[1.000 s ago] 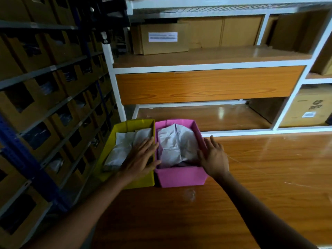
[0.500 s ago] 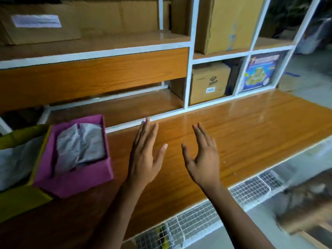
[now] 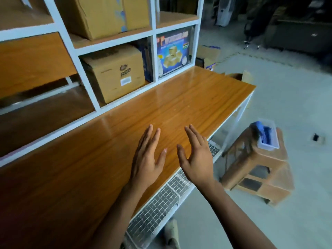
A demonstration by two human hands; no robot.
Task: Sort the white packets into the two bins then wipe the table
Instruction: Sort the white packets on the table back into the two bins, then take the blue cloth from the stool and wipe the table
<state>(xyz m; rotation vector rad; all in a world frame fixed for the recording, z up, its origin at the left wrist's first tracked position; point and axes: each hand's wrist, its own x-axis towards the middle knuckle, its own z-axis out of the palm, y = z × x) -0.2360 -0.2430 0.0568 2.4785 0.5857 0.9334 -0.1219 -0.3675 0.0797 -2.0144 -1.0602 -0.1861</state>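
Both hands are out over the counter (image 3: pixel 188 101), side by side and just apart. The left hand (image 3: pixel 147 162) is flat and wide open, fingers straight and pointing away, thumb splayed to the right, holding nothing. The right hand (image 3: pixel 195 159) matches it: fingers straight and close together, thumb out toward the left hand, nothing in its grasp. It sits over the counter's near edge, its wrist above the wire mesh (image 3: pixel 158 207) that runs below that edge. Whether either palm touches the wood, I cannot tell.

The counter itself, glossy orange-brown wood, stretches from the near left away to the far right, with bare wood around the hands.

Behind it stands a white-framed shelf unit (image 3: pixel 86 83). A cardboard box marked RED (image 3: pixel 115 74) fills one lower compartment, a blue printed box (image 3: pixel 173 53) fills the compartment to its right, and a big plain carton (image 3: pixel 102 15) sits on the shelf above.

Off to the right, down on the grey floor (image 3: pixel 287 87), a brown stool (image 3: pixel 260 168) stands near the counter's end, carrying a clear plastic tub (image 3: pixel 267 144) with a blue cloth (image 3: pixel 264 133) draped over its far rim and lying inside. It is well apart from both hands.
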